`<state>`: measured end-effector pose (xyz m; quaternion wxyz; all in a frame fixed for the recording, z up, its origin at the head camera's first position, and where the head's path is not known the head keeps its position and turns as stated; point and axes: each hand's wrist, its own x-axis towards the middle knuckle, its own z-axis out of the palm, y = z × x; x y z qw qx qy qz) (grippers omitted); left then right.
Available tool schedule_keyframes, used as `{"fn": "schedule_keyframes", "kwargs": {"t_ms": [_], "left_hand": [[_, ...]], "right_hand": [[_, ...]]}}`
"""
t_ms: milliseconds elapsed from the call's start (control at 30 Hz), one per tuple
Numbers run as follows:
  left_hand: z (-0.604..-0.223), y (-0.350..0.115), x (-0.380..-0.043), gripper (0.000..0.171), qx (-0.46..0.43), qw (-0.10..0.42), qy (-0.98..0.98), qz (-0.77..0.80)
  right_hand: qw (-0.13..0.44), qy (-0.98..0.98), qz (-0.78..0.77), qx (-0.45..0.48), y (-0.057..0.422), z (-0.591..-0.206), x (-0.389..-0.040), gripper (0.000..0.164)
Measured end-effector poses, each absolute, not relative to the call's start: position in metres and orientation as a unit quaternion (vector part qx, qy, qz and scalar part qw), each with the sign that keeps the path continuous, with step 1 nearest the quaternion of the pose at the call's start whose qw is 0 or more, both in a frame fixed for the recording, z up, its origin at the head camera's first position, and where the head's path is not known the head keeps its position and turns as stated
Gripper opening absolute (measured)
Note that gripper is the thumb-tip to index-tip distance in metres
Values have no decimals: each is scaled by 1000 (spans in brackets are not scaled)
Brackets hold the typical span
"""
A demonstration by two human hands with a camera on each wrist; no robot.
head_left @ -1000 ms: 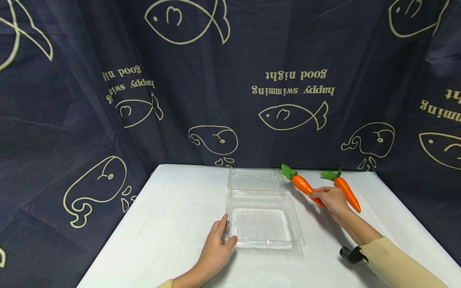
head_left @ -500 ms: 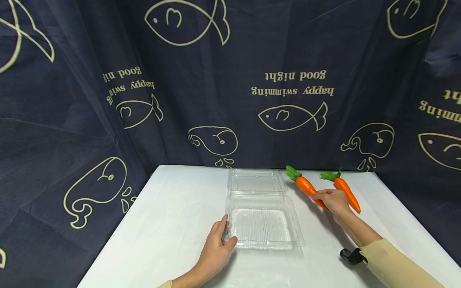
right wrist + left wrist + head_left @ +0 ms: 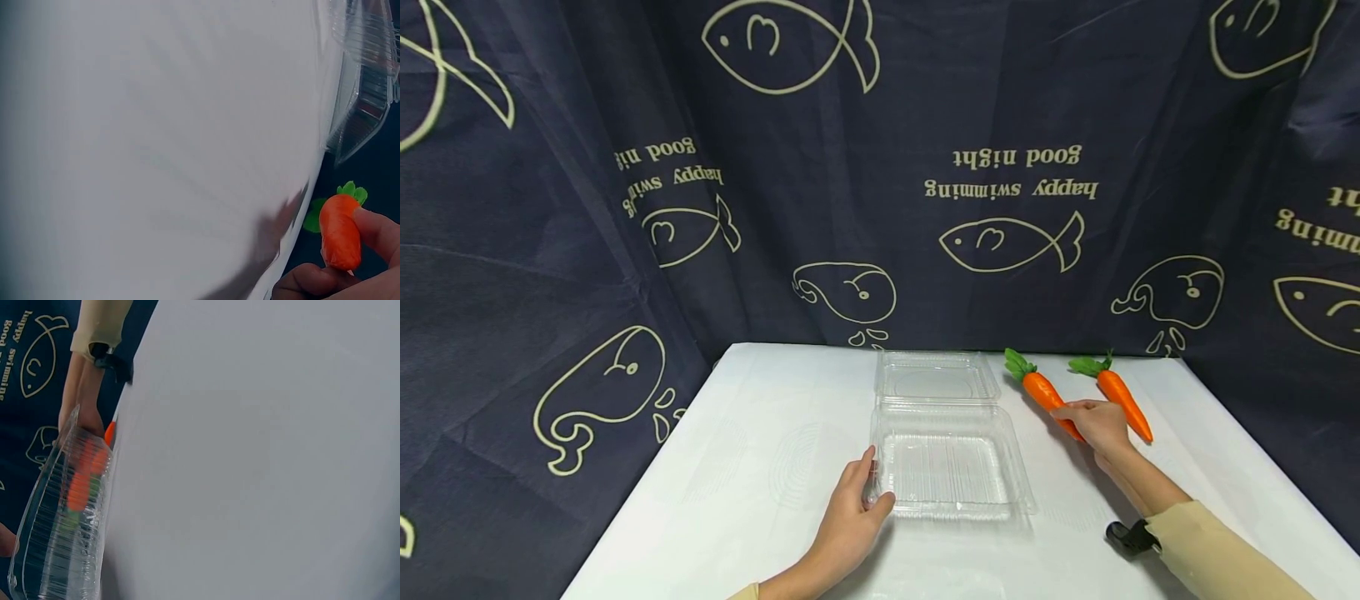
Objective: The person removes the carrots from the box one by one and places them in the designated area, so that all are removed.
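Note:
My right hand [image 3: 1097, 423] pinches an orange carrot [image 3: 1042, 392] by its lower half, and its green leafy top points away toward the back. The right wrist view shows thumb and fingers on this carrot [image 3: 340, 234] from close up. Beside that hand a second carrot [image 3: 1123, 404] lies on the table. My left hand [image 3: 850, 517] grips the near left corner of a clear plastic clamshell box [image 3: 1018, 462], thumb by the front edge and fingers along the left wall. The box's lid [image 3: 932, 379] lies folded back behind it. Through the box wall [image 3: 69, 550], the left wrist view shows orange and green.
A white-covered table [image 3: 760, 400] carries everything. Dark cloth [image 3: 880, 167] printed with fish and whales rises behind it and along both sides. A black strap [image 3: 1131, 537] sits at the right sleeve's cuff.
The carrot in my right hand has shifted a little to the right and toward me, away from the lid. My left hand and the box have stayed put.

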<state>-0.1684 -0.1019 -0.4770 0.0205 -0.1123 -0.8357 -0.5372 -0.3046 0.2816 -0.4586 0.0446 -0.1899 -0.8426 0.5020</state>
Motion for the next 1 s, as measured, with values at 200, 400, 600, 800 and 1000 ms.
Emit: {"fn": "schedule_keyframes", "kwargs": {"t_ms": [200,400,600,800,1000], "left_hand": [[-478,-102,-168,74,-112,22,-838,-534],[-477,-102,-168,74,-112,20,-837,-536],[-476,-102,-168,75,-109,20,-837,-535],[-475,-102,-169,74,-107,18,-837,-537],[-476,-102,-169,74,-109,18,-837,-537]], "right_hand": [[53,-844,492,-207,281,-464,-307,37],[69,-849,480,-209,281,-469,-309,32],[65,-848,478,-222,280,-472,-310,33],[56,-849,474,-226,280,-475,-311,34],[53,-856,461,-225,278,-476,-311,37]]}}
